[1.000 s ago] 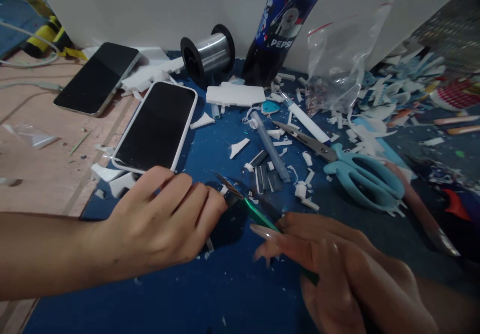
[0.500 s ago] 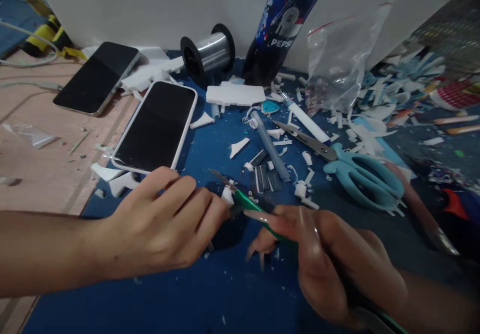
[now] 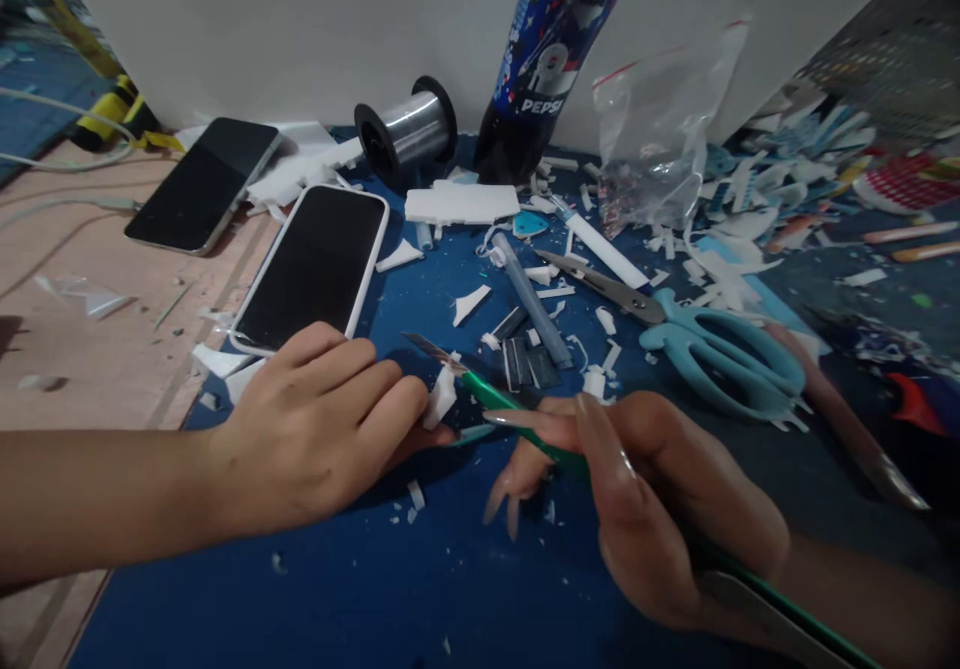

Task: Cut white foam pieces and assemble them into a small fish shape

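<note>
My left hand (image 3: 322, 429) is closed, knuckles up, with a small white piece (image 3: 441, 396) showing at its fingertips. A thin pale-blue edge (image 3: 474, 434) sticks out below that piece; what it belongs to is hidden. My right hand (image 3: 660, 499) grips a green craft knife (image 3: 487, 397), its metal blade pointing up and left beside the white piece. Whether the blade touches the piece I cannot tell. Just beyond my hands lie dark grey strips (image 3: 529, 361), a translucent bluish stick (image 3: 534, 299) and white scraps (image 3: 471, 304). Light-blue-handled scissors (image 3: 724, 354) rest to the right.
A white-edged phone (image 3: 315, 264) and another phone (image 3: 202, 184) lie to the left. Behind are a wire spool (image 3: 409, 129), a Pepsi bottle (image 3: 551, 59) and a clear zip bag (image 3: 660, 139). Cut scraps (image 3: 780, 189) pile up at right. A blue mat (image 3: 337, 599) covers the surface.
My left hand has shifted slightly left, showing more of the white piece and the pale-blue edge. The knife remains in my right hand. The whole view has tilted slightly.
</note>
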`<action>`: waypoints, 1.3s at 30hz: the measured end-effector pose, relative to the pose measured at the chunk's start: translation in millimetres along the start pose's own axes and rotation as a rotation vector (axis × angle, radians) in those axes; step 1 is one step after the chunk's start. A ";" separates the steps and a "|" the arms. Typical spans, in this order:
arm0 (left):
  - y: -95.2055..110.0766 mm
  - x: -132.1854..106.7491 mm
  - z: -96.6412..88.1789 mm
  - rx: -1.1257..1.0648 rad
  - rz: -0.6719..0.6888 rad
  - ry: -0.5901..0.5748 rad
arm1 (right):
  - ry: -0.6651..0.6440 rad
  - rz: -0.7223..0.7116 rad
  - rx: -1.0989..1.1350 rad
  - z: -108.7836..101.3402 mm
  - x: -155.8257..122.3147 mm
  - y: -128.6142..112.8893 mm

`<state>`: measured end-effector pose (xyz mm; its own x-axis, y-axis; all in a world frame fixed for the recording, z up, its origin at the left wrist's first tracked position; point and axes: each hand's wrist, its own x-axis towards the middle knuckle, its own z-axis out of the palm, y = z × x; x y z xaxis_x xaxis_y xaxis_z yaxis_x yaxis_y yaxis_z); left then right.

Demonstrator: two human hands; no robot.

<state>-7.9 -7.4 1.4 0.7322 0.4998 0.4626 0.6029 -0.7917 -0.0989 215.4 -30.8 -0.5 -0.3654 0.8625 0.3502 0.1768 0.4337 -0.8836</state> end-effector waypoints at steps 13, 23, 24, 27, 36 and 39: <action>-7.7 5.3 -4.7 -0.327 -0.262 -0.125 | -0.006 -0.085 0.100 -3.9 0.9 4.3; -10.9 4.6 2.1 -0.524 -0.363 0.001 | 0.041 -0.212 0.091 -1.4 -0.4 8.1; -10.2 4.5 2.3 -0.567 -0.371 0.001 | 0.024 -0.214 0.115 -2.3 0.4 8.1; -7.4 5.1 1.7 -0.649 -0.411 0.016 | -0.028 -0.189 0.178 -5.6 1.7 7.3; -3.7 8.7 0.0 -0.869 -0.409 0.093 | 0.039 -0.054 0.207 -3.2 7.3 -1.8; -4.5 8.2 -0.3 -0.907 -0.414 0.098 | 0.028 0.016 0.303 -1.9 11.1 -5.0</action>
<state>-4.7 0.1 5.8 0.4654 0.7977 0.3835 0.3046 -0.5512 0.7768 212.2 -22.8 8.4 -0.3389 0.8771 0.3403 -0.1003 0.3259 -0.9401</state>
